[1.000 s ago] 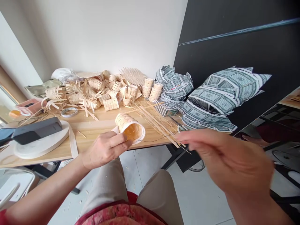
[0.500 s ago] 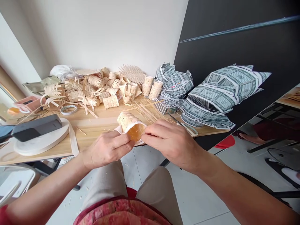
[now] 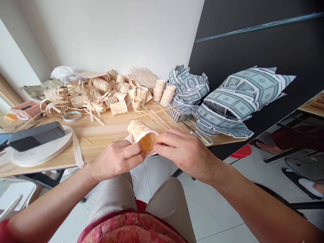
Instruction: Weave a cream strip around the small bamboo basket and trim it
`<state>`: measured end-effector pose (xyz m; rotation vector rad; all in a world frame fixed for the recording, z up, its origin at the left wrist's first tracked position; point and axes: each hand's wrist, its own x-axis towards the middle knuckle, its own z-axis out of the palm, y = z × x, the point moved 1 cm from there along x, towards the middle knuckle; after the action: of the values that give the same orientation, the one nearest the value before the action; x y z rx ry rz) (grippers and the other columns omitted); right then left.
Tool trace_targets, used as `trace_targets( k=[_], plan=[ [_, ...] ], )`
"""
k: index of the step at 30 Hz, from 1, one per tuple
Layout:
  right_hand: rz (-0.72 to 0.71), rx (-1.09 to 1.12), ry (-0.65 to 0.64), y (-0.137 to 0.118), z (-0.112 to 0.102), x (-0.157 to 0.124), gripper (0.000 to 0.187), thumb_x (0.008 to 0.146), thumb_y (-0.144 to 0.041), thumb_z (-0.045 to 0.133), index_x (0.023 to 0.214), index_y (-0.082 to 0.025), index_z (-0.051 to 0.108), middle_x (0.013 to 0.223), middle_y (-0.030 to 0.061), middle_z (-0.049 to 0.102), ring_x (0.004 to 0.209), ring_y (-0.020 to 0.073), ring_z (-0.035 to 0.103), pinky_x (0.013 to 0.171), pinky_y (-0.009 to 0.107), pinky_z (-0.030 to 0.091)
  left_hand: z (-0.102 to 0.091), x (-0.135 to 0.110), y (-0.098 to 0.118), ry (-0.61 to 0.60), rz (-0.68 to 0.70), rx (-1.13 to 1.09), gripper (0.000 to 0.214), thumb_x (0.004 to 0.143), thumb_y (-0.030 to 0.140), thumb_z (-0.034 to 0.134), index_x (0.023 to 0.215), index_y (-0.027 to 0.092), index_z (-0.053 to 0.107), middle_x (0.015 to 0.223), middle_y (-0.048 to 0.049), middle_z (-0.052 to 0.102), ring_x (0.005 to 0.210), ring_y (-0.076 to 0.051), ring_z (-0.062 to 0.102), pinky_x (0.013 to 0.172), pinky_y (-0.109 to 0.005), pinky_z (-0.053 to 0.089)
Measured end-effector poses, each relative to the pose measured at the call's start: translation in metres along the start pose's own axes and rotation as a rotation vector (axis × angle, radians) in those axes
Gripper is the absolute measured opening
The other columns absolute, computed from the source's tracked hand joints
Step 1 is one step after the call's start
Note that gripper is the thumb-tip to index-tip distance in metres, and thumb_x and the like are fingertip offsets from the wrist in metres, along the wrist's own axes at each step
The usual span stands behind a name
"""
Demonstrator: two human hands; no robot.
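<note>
A small woven basket of pale wood strips is held over the table's front edge, its open mouth tilted down toward me. White tape or ribbon lines its rim. My left hand is closed on the rim's left side, thumb and fingers pinching it. On the right side of the rim, my right hand pinches with thumb and forefinger; its fingertips partly hide what they grip. A pale strip end shows just behind my left fingers.
Woven pieces are heaped along the wall. Folded-card vessels stand at right beside scissors. Thin strips lie mid-table. At left are a tape roll and a ribbon roll with a dark device on it.
The view has shifted slightly. Both hands keep their hold on the basket's rim, and the basket stays in nearly the same pose.
</note>
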<state>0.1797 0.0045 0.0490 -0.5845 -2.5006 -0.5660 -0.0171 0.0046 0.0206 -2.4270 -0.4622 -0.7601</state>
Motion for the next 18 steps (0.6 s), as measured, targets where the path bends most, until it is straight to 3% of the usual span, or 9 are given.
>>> trace_targets(
  k=[11,13,18],
  plan=[
    [0.011,0.053,-0.011,0.0001,0.0012,-0.0026,0.035,0.09,-0.007,0.036,0.066,-0.015,0.06,0.066,0.0029,0.054,0.063,0.0126,0.039,0.055,0.025,0.032,0.003,0.0007,0.0009,-0.002,-0.016,-0.05,0.02,0.088,0.009,0.041,0.079,0.015,0.057,0.07,0.0,0.058,0.054,-0.009,0.044,0.047,-0.023,0.031],
    [0.013,0.088,-0.016,0.0015,0.0026,-0.0028,0.033,0.09,-0.008,0.038,0.066,-0.014,0.06,0.065,0.0027,0.054,0.064,0.0132,0.038,0.056,0.025,0.032,0.0044,0.0013,-0.0004,-0.01,-0.065,-0.184,0.02,0.089,0.011,0.042,0.08,0.015,0.059,0.07,-0.0001,0.057,0.056,-0.008,0.046,0.049,-0.021,0.033],
    [0.036,0.287,-0.08,0.0096,0.0057,-0.003,0.026,0.088,-0.012,0.047,0.068,-0.015,0.063,0.064,0.0017,0.058,0.069,0.0138,0.043,0.061,0.024,0.037,0.0064,0.0088,-0.0088,-0.153,-0.248,-0.815,0.016,0.087,0.017,0.048,0.088,0.013,0.064,0.08,-0.0036,0.058,0.072,-0.008,0.056,0.065,-0.017,0.044]
  ],
)
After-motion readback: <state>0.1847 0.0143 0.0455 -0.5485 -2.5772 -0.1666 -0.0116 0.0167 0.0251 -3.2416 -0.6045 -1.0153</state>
